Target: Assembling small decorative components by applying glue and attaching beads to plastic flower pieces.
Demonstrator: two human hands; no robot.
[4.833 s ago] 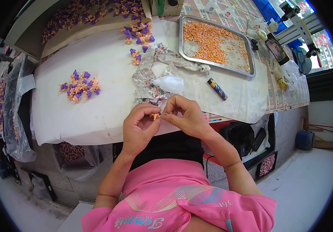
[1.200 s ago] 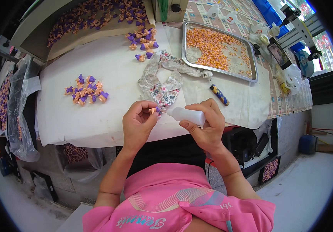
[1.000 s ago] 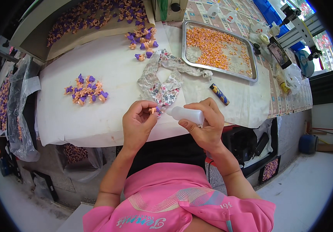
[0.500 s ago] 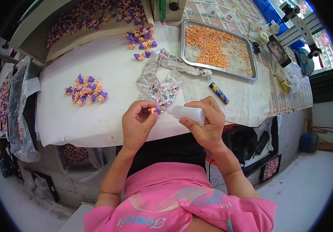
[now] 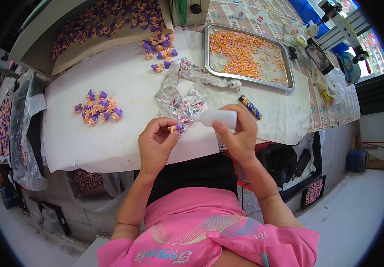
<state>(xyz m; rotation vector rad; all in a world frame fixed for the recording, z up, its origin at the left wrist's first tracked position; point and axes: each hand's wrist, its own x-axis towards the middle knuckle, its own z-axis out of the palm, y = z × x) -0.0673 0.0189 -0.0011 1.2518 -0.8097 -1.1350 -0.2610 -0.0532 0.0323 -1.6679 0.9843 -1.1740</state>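
Note:
Between the thumb and fingers of my left hand (image 5: 157, 141) is a small purple and peach plastic figure (image 5: 174, 128), held over the near edge of the white-covered table. My right hand (image 5: 242, 135) grips a white squeeze bottle (image 5: 220, 119), tilted on its side with its narrow tip pointing left toward the figure. The tip is apart from the figure, just above and right of it. A crumpled floral cloth (image 5: 187, 99) lies behind both hands. To the left sits a pile of similar purple and peach figures (image 5: 97, 107).
A metal tray (image 5: 250, 80) of small orange and yellow pieces stands at the back right. A dark blue cylinder (image 5: 250, 107) lies before it. More figures (image 5: 159, 44) spill from a box-like opening at the back left. A phone (image 5: 319, 56) hangs on a stand at right.
My right hand has lifted the bottle up and slightly away from the figure. My left hand still pinches the figure, shifted slightly left.

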